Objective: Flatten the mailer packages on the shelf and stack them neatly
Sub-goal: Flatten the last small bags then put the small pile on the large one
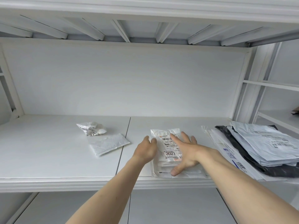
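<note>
Mailer stack (168, 152) near shelf (64, 168) edge, under flat spread right hand (186, 152), left hand (146, 150) loosely curled beside: uneven push, possible slide off.

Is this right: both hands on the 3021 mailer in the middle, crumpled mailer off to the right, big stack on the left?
Not quite: the sides are swapped. In the head view the crumpled mailer lies to the left, and the big stack sits on the right. The rest holds: the left hand and right hand are both on the 3021 mailer in the middle.
</note>
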`<state>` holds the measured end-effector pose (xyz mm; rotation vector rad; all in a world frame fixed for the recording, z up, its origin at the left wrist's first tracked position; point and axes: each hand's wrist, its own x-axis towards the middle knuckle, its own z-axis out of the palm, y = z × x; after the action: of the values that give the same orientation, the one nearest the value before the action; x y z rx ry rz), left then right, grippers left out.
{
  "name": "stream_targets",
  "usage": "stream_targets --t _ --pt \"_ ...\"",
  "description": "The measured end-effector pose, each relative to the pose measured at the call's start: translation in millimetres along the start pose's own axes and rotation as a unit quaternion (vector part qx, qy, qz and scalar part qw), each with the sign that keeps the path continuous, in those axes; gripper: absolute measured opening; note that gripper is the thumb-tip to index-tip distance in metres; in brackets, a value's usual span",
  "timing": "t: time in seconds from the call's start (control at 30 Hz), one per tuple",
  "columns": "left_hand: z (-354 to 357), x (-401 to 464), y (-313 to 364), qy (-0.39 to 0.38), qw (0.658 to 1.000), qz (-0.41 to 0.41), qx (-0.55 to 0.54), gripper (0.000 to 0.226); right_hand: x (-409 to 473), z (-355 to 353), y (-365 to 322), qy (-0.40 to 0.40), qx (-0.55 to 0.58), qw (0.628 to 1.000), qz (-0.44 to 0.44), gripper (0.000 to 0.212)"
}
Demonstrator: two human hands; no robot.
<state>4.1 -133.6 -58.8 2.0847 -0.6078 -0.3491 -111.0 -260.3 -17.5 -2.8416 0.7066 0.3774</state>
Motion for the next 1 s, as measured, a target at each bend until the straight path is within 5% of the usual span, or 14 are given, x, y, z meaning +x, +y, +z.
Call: stream_targets --t 0.2,0.4,0.67,0.83,0.93,1.0 --pt "-51.9 24.2 -44.2 0.064 0.978 0.043 0.194 0.047 10.9 -9.3 -52.9 0.047 -0.03 0.994 -0.088 0.13" --pt "-91.9 16.8 -110.8 0.023 0.924 -0.038 0.379 0.052 29.2 1.4 -113.8 0.064 -0.041 0.986 -0.151 0.103" --pt "-113.2 -0.1 -129.6 0.096 0.841 0.071 0.528 0.034 49.1 27.5 -162.6 0.148 -0.01 0.969 -0.197 0.053" --pt "-123.7 -6.8 -126.7 0.113 0.883 0.111 0.442 0.025 45.1 30.3 -168.7 0.183 -0.002 0.96 -0.209 0.048" --pt "-132.8 -9.0 -110.9 0.132 0.969 0.111 0.177 0.024 41.0 24.8 -165.0 0.285 0.063 0.932 -0.213 0.045" --pt "-140.4 -10.1 -98.0 0.161 0.983 0.079 -0.044 0.024 37.8 21.8 -164.4 0.359 0.124 0.896 -0.229 0.047"
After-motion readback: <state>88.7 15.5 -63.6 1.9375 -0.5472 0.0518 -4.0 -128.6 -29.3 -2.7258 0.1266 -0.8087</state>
